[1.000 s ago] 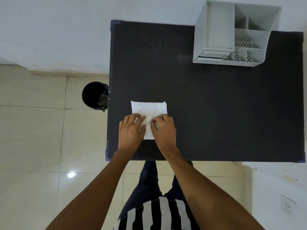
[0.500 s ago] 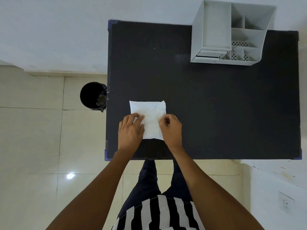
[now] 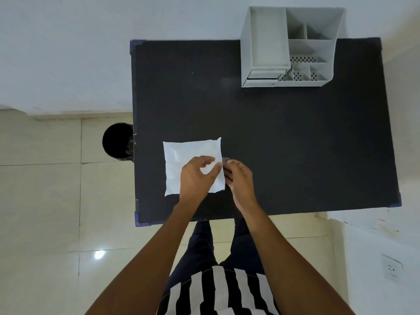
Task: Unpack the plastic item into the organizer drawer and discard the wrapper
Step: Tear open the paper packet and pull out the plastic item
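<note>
Nearest, at the bottom edge: striped shirt (image 3: 218, 292) and dark trousers (image 3: 200, 246), with both bare forearms reaching up over the near edge of the table (image 3: 295, 144).

Left hand (image 3: 196, 176) lying across the lower right part of the wrapper (image 3: 181, 164), fingers curled, thumb and forefinger pinching the wrapper's right edge. Right hand (image 3: 239, 178) just beside that same edge, fingers bunched together, pinching something small and greyish at the fingertips; cannot tell whether a torn strip of the wrapper or part of the item inside. Hands nearly touching at the edge.

Wrapper white, roughly square, flat on the black tabletop, near the table's left front corner. Plastic item itself not seen apart from the wrapper.

Left of the table, on the tiled floor (image 3: 45, 201), just beside the table's edge: round black bin (image 3: 117, 140), dark inside.

Farther off, at the table's far right: grey organizer (image 3: 288, 45), well apart from the wrapper. Tall open compartment on its left, smaller divided compartments on its right, some with perforated floors. Drawer (image 3: 263, 78) low on the front left, looking slightly pulled out.

Beyond the table, a plain pale wall (image 3: 91, 53).
</note>
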